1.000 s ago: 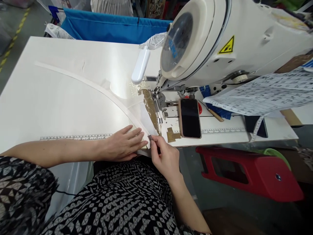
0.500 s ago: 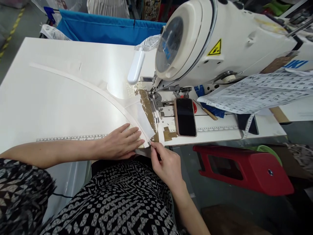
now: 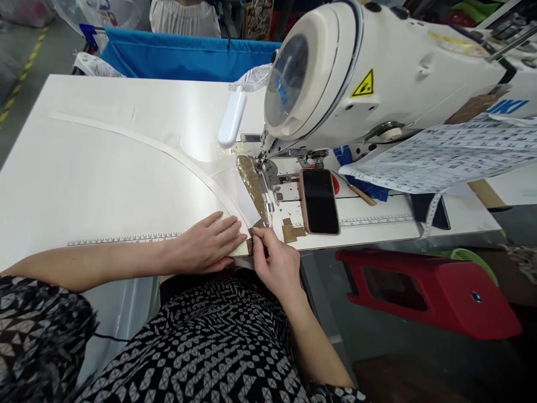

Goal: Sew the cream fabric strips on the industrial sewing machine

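My left hand (image 3: 212,240) lies flat with fingers stretched out, pressing on the near end of a long white curved strip (image 3: 168,149) at the table's front edge. My right hand (image 3: 277,260) is closed in a pinch just right of those fingertips, at the strip's end. A small dark tip (image 3: 251,231) pokes out of the pinch; its kind cannot be made out. Beyond the hands, a white piece (image 3: 247,204) lies on brown tape (image 3: 251,179) beside the sewing machine (image 3: 319,73). The strip curves away to the far left of the white table (image 3: 104,184).
A phone (image 3: 320,201) lies on the machine bed, with a wooden-handled tool (image 3: 363,195) behind it. A printed ruler tape (image 3: 126,239) runs along the front edge. A red stool (image 3: 436,291) stands at lower right; a blue cloth bin (image 3: 180,56) is behind the table.
My right hand has moved slightly left and up, closer to my left fingers. The strip's pale end between the hands has shifted, baring brown tape at the edge. My left hand stays put.
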Available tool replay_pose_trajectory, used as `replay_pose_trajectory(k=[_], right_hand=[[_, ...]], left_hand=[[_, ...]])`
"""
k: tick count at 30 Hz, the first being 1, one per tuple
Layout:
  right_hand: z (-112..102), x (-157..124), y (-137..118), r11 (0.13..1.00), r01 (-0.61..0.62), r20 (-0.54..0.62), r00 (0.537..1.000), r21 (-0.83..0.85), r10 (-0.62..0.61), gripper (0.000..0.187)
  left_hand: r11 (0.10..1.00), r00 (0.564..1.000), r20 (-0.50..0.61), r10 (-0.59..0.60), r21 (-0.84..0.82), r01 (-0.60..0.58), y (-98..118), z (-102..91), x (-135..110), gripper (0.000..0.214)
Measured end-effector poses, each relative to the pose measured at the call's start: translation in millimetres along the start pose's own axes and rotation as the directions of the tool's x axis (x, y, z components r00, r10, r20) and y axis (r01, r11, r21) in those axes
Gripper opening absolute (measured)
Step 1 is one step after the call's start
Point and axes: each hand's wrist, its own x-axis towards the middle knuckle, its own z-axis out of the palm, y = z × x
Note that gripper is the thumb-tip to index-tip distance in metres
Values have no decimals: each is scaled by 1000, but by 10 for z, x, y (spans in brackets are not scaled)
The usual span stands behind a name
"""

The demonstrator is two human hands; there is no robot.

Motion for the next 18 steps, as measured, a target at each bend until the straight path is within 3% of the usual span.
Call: replay_pose_trajectory(k=[12,18], right_hand=[[-13,-89,-34,998,35,-7,999,-49,-35,19],[-89,-144,37,971,-122,44,992,203,116,17]], left_hand=[[1000,1000,-22,-7,5,7,15,35,7,45],[1000,999,-34,-10,6,10,28,50,7,45]])
